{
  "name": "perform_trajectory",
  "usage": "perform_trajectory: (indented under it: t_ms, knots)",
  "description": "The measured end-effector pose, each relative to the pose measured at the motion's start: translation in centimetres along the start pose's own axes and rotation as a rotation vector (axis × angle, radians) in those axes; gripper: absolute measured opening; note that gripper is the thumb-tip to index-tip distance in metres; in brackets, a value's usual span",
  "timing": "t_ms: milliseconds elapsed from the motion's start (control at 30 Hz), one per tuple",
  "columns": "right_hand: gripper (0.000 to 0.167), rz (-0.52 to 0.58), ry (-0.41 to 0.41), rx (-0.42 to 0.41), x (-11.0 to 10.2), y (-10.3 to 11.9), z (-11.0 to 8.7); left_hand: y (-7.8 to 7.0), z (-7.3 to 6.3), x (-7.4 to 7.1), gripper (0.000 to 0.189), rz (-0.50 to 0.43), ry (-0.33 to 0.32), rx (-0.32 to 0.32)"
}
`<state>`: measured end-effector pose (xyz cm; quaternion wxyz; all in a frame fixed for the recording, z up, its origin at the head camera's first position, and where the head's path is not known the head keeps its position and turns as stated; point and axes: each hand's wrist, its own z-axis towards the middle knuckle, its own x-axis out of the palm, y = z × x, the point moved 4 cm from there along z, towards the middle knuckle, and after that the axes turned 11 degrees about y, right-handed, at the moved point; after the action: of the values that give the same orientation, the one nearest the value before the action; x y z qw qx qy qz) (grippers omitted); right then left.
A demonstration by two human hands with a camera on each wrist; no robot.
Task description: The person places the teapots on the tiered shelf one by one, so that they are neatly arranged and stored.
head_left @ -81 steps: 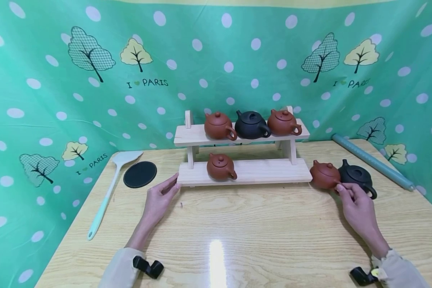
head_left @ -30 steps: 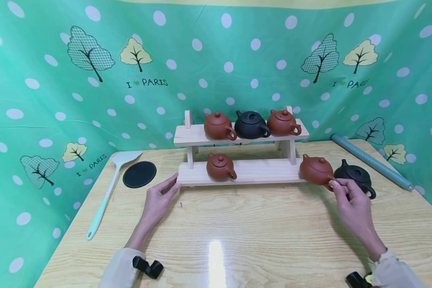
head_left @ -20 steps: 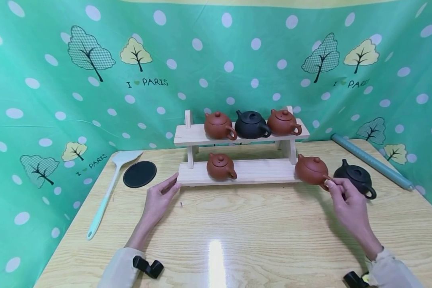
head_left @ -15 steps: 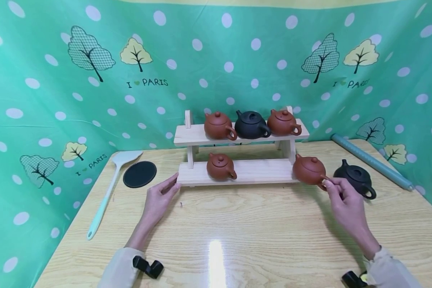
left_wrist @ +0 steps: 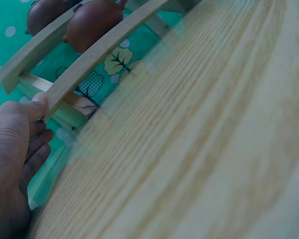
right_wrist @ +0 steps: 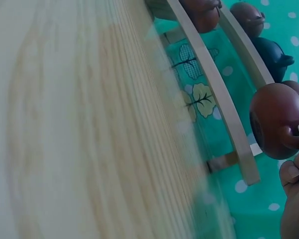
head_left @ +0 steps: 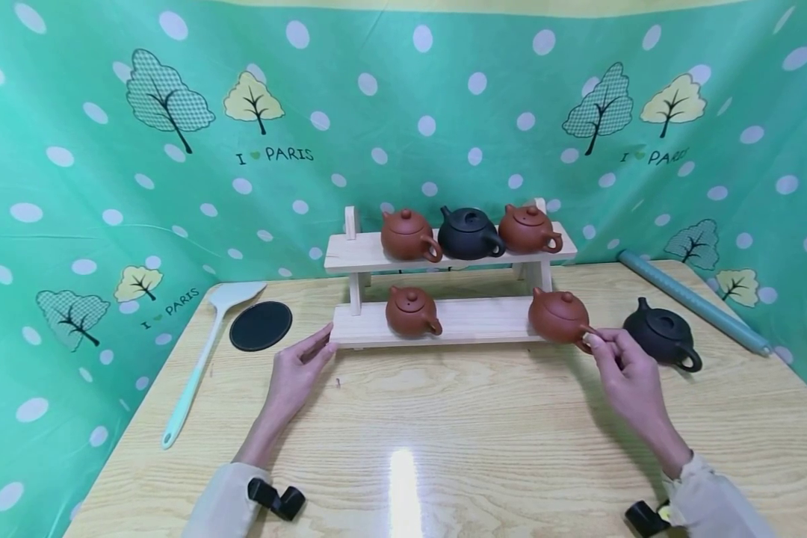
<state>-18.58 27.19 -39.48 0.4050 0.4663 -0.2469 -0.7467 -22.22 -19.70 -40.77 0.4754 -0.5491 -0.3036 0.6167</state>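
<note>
A two-tier wooden display shelf point(head_left: 474, 320) stands at the middle of the table. My left hand point(head_left: 298, 373) holds its lower plank at the left end, thumb against the plank's end in the left wrist view. With thumb and fingers, my right hand point(head_left: 628, 377) pinches the handle of a reddish-brown teapot point(head_left: 560, 315). This teapot is over the lower plank's right end, raised above it in the right wrist view. Another brown teapot point(head_left: 412, 311) sits toward the left of that plank. A black teapot point(head_left: 657, 332) rests on the table beyond my right hand.
On the upper plank stand a brown teapot point(head_left: 406, 235), a black teapot point(head_left: 469, 234) and a second brown teapot point(head_left: 527, 229). A spatula point(head_left: 205, 355) and a black round mat point(head_left: 261, 326) lie at left. A teal roll point(head_left: 696, 302) lies at right.
My right hand has carried the brown teapot leftward, from beside the black teapot to over the right end of the lower plank. The left hand stays at the shelf's left end.
</note>
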Motion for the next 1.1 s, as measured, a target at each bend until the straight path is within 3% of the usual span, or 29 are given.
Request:
perform_trajectory:
  t_ms: [333, 567, 633, 900, 1100]
  knots:
    - [0.012, 0.038, 0.012, -0.025, 1.6, 0.8, 0.8, 0.3, 0.1, 0.1, 0.038, 0.019, 0.000, 0.005]
    - [0.011, 0.073, 0.018, -0.094, 2.4, 4.8, 1.1, 3.6, 0.9, 0.1, 0.039, 0.007, -0.011, 0.000]
    - [0.011, 0.083, 0.023, -0.118, 2.7, 5.5, 1.2, 3.8, 0.9, 0.0, 0.039, 0.006, -0.009, 0.003]
    - [0.014, 0.101, 0.049, -0.128, 4.4, 2.6, 1.8, 3.8, 0.8, 0.0, 0.040, 0.001, -0.010, -0.020]
    - [0.013, 0.130, 0.073, -0.124, 5.1, 2.4, 1.9, 3.9, 0.9, 0.2, 0.039, 0.014, -0.012, -0.044]
